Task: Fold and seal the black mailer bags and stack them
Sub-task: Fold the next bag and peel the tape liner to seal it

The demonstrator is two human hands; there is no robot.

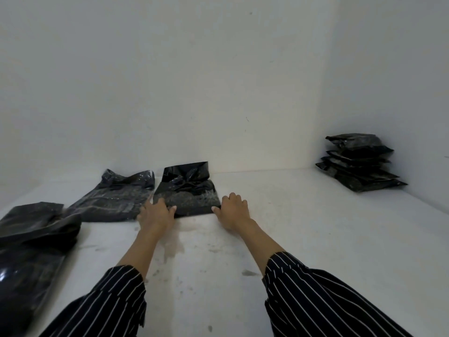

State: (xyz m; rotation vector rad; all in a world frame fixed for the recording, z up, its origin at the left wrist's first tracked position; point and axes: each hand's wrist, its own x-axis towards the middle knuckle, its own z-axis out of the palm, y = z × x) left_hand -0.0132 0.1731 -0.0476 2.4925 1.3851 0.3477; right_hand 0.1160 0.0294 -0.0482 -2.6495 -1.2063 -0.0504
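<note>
While left hand (156, 212) and right hand (233, 210) grip middle bag (187, 190), stack (359, 164) far right

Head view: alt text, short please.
The left hand and right hand hold the near corners of a black mailer bag on a white surface, its far flap standing up. Another bag and a nearer black pile lie to its left; a stack of folded bags sits far right.

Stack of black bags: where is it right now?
In the head view the stack sits far right on the white surface, by the right wall, well right of the centre bag.
</note>
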